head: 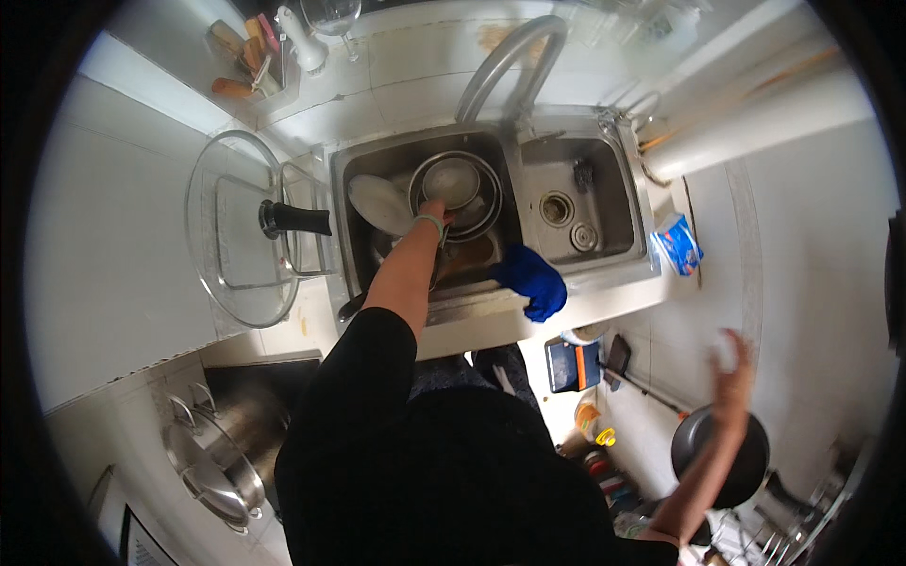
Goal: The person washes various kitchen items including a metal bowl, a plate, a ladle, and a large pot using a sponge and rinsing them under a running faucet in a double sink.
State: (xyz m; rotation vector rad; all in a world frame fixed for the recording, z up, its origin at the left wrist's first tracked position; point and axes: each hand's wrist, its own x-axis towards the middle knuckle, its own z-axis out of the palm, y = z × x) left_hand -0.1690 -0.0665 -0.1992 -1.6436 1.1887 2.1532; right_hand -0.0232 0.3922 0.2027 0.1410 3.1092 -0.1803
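Observation:
My left hand point(435, 211) reaches into the left basin point(509, 205) of a stainless steel double sink. Its fingers are at the near rim of a small round bowl point(451, 180), which sits inside a larger round metal vessel point(495, 187); whether they grip it is hidden. Left of them a white plate point(379, 201) leans at a tilt. Below my forearm, a dark handle point(352, 307) crosses the sink's front edge. Off to the right, away from the sink, my right hand point(732, 375) is raised, blurred, its fingers apart and holding nothing visible.
A blue cloth point(534, 283) hangs over the front edge. The faucet point(495, 67) arches behind. A glass lid point(205, 233) stands upright in a wire rack at left. The right basin point(541, 244) holds a drain strainer point(584, 237). A dark pan point(690, 446) is beside my right forearm.

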